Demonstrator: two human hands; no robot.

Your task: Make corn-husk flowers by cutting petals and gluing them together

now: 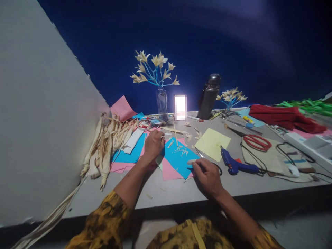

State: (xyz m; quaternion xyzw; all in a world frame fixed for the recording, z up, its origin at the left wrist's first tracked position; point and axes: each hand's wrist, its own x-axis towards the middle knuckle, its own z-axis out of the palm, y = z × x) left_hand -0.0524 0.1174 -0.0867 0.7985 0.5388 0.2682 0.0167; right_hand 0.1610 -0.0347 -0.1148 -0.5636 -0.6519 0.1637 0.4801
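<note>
My right hand (207, 174) pinches a small pale strip (191, 162) over the right edge of a blue paper sheet (176, 155). Thin pale scraps (181, 150) lie on that sheet, which rests on pink paper (169, 171). My left hand (154, 147) is closed at the blue sheet's upper left edge; what its fingers hold, if anything, is too small to make out. Just beyond it are a small white piece (168, 134) and a thin wooden stick (175, 133). Scissors, partly hidden, lie behind my right hand.
Dried husks (103, 148) are heaped at the left. A glass vase (162, 103) with husk flowers and a dark flask (209, 98) stand at the back. Rightward lie yellow paper (213, 143), a blue glue gun (237, 164), red-handled scissors (256, 142) and red cloth (284, 117).
</note>
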